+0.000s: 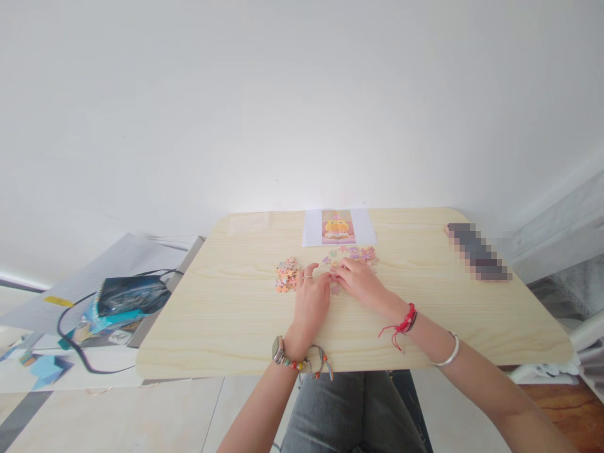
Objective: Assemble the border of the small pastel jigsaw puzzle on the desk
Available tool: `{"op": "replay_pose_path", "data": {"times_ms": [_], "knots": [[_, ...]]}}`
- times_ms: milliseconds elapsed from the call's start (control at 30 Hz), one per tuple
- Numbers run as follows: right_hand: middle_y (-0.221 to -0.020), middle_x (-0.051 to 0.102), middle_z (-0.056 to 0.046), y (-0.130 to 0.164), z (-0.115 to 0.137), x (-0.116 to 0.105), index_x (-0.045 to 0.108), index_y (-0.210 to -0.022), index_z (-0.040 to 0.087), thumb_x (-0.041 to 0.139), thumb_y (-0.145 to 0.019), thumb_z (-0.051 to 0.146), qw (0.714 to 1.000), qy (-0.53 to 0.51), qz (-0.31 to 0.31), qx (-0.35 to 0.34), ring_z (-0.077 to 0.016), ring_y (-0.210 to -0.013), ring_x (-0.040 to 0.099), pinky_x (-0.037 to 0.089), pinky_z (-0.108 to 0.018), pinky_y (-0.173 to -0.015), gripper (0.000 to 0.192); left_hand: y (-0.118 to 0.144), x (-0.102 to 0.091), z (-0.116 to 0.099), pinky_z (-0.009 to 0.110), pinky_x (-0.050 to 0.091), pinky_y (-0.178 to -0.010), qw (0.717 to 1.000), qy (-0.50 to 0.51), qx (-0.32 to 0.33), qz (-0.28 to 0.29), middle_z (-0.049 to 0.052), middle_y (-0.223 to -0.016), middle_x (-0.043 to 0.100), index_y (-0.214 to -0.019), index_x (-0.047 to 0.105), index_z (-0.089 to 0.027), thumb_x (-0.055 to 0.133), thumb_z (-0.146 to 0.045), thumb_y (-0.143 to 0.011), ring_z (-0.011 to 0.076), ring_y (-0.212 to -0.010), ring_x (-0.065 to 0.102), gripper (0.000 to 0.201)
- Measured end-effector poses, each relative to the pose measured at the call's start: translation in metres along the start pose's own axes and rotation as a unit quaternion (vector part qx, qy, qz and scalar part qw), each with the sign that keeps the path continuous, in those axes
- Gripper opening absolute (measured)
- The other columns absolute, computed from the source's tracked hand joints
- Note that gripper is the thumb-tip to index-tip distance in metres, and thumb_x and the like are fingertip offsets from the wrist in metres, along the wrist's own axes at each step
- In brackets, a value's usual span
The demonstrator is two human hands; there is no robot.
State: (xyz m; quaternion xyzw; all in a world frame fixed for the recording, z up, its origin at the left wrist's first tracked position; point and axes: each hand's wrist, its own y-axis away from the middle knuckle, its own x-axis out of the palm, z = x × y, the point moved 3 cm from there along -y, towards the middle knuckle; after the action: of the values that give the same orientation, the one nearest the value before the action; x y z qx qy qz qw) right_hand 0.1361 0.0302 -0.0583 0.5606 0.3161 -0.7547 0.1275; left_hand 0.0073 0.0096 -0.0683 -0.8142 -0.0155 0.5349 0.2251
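White wall behind, pale wood table (226, 314) w/ a reference picture (338, 227) at the far edge. Puzzle pieces (287, 275) lie in small heaps mid-table. Left hand (311, 302) & right hand (361, 283) meet over a few pieces; fingers curled down, exact grip can't be made out. Pieces look light, thin, stiff, probably best pinched by the edges.

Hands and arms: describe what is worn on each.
Both arms are bare, no sleeves. The left hand has a thin ring on one finger; its wrist carries a watch and a bracelet of coloured beads. The right hand shows no ring; its wrist has a red cord with loose ends, and a plain silver bangle sits further up the forearm.
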Motion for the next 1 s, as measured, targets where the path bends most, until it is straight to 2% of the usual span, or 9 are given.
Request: {"op": "replay_pose_path", "data": {"times_ms": [167,300,400,500,633,700,833,933,1000], "knots": [[-0.081,0.058,-0.005,-0.006,0.003,0.000,0.065,-0.081,0.018,0.043,-0.088,0.016,0.999,-0.042,-0.004,0.000,-0.0164,-0.077,0.052,0.039,-0.029,-0.069,0.023,0.000,-0.004,0.001,0.045,0.041,-0.090,0.999,-0.026,-0.007,-0.017,0.013,-0.115,0.047,-0.094,0.064,-0.019,0.045,-0.015,-0.083,0.0256,-0.109,0.043,0.022],[-0.085,0.058,-0.005,0.005,-0.007,-0.011,0.066,-0.083,0.020,0.046,-0.086,0.016,0.998,-0.058,-0.027,0.026,-0.0167,-0.080,0.053,0.039,-0.031,-0.074,0.021,0.001,-0.006,0.001,0.046,0.042,-0.088,0.999,-0.036,-0.016,-0.031,0.013,-0.116,0.045,-0.088,0.066,-0.021,0.047,-0.015,-0.082,0.0272,-0.107,0.044,0.021],[-0.090,0.058,-0.007,0.023,-0.032,-0.027,0.066,-0.083,0.020,0.048,-0.085,0.018,0.996,-0.048,-0.051,0.062,-0.0184,-0.085,0.054,0.040,-0.033,-0.076,0.019,0.002,-0.005,0.001,0.047,0.043,-0.088,0.998,-0.042,-0.014,-0.044,0.012,-0.115,0.045,-0.093,0.064,-0.021,0.048,-0.015,-0.081,0.0274,-0.105,0.045,0.021],[-0.091,0.057,-0.007,0.042,-0.068,-0.039,0.067,-0.086,0.019,0.046,-0.085,0.018,0.989,-0.037,-0.072,0.123,-0.0176,-0.083,0.055,0.042,-0.031,-0.075,0.021,0.002,-0.003,0.001,0.046,0.043,-0.088,0.998,-0.040,-0.003,-0.058,0.012,-0.114,0.044,-0.096,0.062,-0.020,0.048,-0.015,-0.081,0.0275,-0.105,0.045,0.022],[-0.092,0.055,-0.007,0.050,-0.100,-0.041,0.066,-0.094,0.019,0.047,-0.083,0.015,0.985,-0.006,-0.067,0.158,-0.0178,-0.081,0.055,0.044,-0.031,-0.074,0.023,0.002,-0.002,0.001,0.046,0.043,-0.088,0.997,-0.025,0.006,-0.069,0.012,-0.114,0.043,-0.096,0.062,-0.020,0.047,-0.015,-0.081,0.0272,-0.106,0.044,0.022],[-0.092,0.055,-0.007,0.044,-0.103,-0.036,0.065,-0.100,0.020,0.048,-0.083,0.016,0.988,-0.011,-0.051,0.147,-0.0173,-0.080,0.054,0.044,-0.030,-0.073,0.024,0.002,-0.003,0.001,0.047,0.043,-0.088,0.997,-0.019,0.006,-0.069,0.012,-0.114,0.042,-0.096,0.062,-0.021,0.047,-0.016,-0.082,0.0268,-0.105,0.044,0.021],[-0.093,0.054,-0.006,0.030,-0.093,-0.026,0.063,-0.105,0.023,0.050,-0.084,0.021,0.993,-0.026,-0.016,0.117,-0.0167,-0.081,0.054,0.044,-0.029,-0.073,0.025,0.003,-0.004,0.002,0.048,0.042,-0.090,0.998,-0.017,0.008,-0.064,0.012,-0.115,0.042,-0.095,0.063,-0.020,0.047,-0.017,-0.082,0.0267,-0.104,0.045,0.021],[-0.094,0.054,-0.007,0.029,-0.088,-0.024,0.065,-0.101,0.022,0.049,-0.085,0.021,0.993,-0.019,-0.007,0.113,-0.0174,-0.085,0.054,0.043,-0.030,-0.076,0.023,0.003,-0.004,0.002,0.048,0.041,-0.091,0.998,-0.015,0.009,-0.062,0.013,-0.115,0.043,-0.094,0.063,-0.019,0.046,-0.017,-0.082,0.0263,-0.103,0.046,0.021],[-0.094,0.055,-0.007,0.033,-0.088,-0.026,0.068,-0.092,0.021,0.049,-0.085,0.020,0.994,-0.012,-0.006,0.111,-0.0176,-0.086,0.054,0.043,-0.031,-0.078,0.021,0.003,-0.003,0.002,0.048,0.041,-0.090,0.998,-0.011,0.008,-0.062,0.013,-0.114,0.044,-0.093,0.063,-0.020,0.046,-0.017,-0.082,0.0261,-0.103,0.047,0.020]]}}
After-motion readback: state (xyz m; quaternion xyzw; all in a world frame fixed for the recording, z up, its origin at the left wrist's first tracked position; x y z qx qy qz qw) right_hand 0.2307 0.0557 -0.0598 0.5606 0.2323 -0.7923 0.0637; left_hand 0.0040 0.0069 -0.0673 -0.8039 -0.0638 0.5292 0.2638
